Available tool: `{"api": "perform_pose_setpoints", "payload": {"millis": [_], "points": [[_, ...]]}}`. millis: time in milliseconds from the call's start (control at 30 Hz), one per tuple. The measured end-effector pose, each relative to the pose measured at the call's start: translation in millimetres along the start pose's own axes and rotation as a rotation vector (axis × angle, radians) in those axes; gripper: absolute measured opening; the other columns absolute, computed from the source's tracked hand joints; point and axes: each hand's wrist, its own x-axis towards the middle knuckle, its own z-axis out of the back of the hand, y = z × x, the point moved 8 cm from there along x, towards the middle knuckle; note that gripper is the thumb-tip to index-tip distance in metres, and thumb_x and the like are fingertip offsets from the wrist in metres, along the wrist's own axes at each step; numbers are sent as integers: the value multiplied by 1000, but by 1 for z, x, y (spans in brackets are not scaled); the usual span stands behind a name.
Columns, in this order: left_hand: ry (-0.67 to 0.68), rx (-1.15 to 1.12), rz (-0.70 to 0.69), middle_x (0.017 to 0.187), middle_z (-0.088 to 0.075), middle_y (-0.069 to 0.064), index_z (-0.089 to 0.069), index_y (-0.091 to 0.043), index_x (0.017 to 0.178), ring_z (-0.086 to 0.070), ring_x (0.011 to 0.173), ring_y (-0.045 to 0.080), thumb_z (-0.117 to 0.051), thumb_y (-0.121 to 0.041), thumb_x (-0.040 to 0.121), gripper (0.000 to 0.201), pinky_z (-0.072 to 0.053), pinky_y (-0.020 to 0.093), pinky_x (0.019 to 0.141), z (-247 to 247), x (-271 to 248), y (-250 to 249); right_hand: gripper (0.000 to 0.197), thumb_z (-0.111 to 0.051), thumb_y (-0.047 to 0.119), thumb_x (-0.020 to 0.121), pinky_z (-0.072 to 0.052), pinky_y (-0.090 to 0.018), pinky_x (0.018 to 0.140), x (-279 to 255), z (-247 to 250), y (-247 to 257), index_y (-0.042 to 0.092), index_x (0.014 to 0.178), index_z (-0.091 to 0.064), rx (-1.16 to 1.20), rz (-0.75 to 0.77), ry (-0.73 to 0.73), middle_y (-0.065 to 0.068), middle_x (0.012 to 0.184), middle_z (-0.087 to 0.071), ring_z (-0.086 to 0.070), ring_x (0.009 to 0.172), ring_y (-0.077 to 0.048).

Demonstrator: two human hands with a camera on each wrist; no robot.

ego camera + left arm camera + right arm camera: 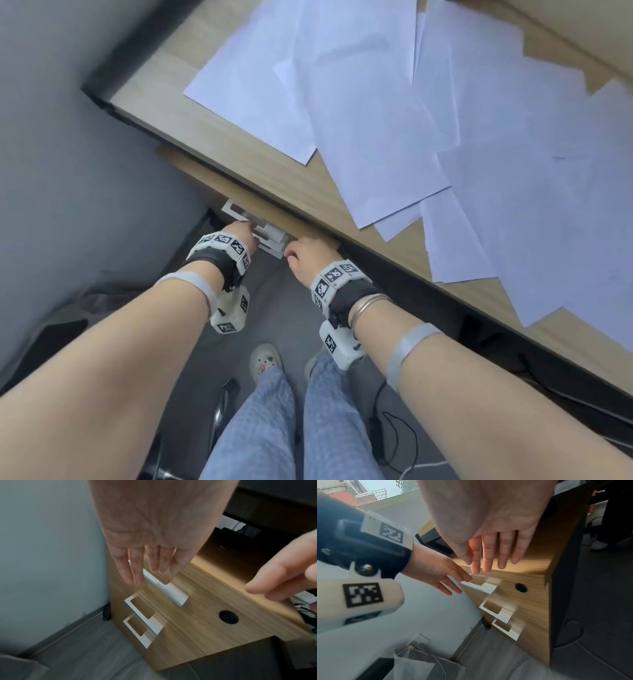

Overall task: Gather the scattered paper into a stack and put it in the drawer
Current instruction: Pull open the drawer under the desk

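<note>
Several white paper sheets point(370, 113) lie scattered and overlapping on the wooden desk point(164, 89). Under its front edge is a wooden drawer unit point(197, 615) with three white handles. My left hand point(239, 236) reaches the top handle point(173, 592) with straight fingers point(135, 572); in the right wrist view its fingertips point(467, 580) touch that handle's point(486, 588) end. Beside it, my right hand point(305, 255) hovers at the top drawer's upper edge with straight fingers point(489, 555) and holds nothing. I cannot tell whether the top drawer is pulled out.
Two lower handles point(144, 614) point(137, 634) and a round black lock hole point(228, 618) mark the drawer fronts. A grey wall point(68, 137) stands close on the left. My legs, a black cable point(400, 431) and a chair base point(222, 401) occupy the floor.
</note>
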Motion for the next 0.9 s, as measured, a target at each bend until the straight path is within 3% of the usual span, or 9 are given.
{"api": "perform_pose_setpoints", "payload": {"millis": [200,433,533,633,800,900], "points": [[38,-41,-21,158,-21,-1,-32,-16,146,-27,144,19,-41,-10,93,55,-30,35,115,-18,23,9,28,-41,14,92,-36,-34,100,12,-4,-12,18,113,-61,10,-42,-37,3,136,-45,-41,122,-24],[10,-128,-29,157,-24,1,-36,-15,143,-29,143,20,-44,-8,91,53,-30,33,115,-19,31,16,27,-42,14,93,-38,-36,100,17,-4,-14,15,113,-60,-13,-41,-29,4,139,-41,-44,121,-25],[-9,-291,60,145,-43,12,-42,-8,137,-48,128,30,-43,-12,93,44,-41,36,105,-20,25,21,27,-42,15,92,-37,-37,103,17,-6,-14,15,113,-60,-19,-50,-6,4,142,-38,-41,124,-25],[-55,-585,224,126,-55,20,-33,-11,140,-61,100,36,-41,-18,95,46,-51,47,92,-26,13,37,27,-42,14,92,-37,-36,103,16,-6,-14,14,112,-60,-35,-46,-1,4,143,-38,-40,125,-24],[-72,-853,403,117,-58,23,-41,-9,120,-62,102,41,-45,-30,90,37,-50,49,93,-34,-4,61,27,-42,13,90,-38,-34,102,16,-8,-16,13,108,-62,-44,-44,-2,4,142,-40,-40,124,-23],[-79,-885,463,115,-60,20,-42,-9,122,-63,100,40,-50,-35,85,46,-50,49,93,-38,-14,74,27,-42,12,90,-38,-33,101,15,-9,-16,13,108,-62,-61,-43,10,5,143,-38,-40,124,-23]]}}
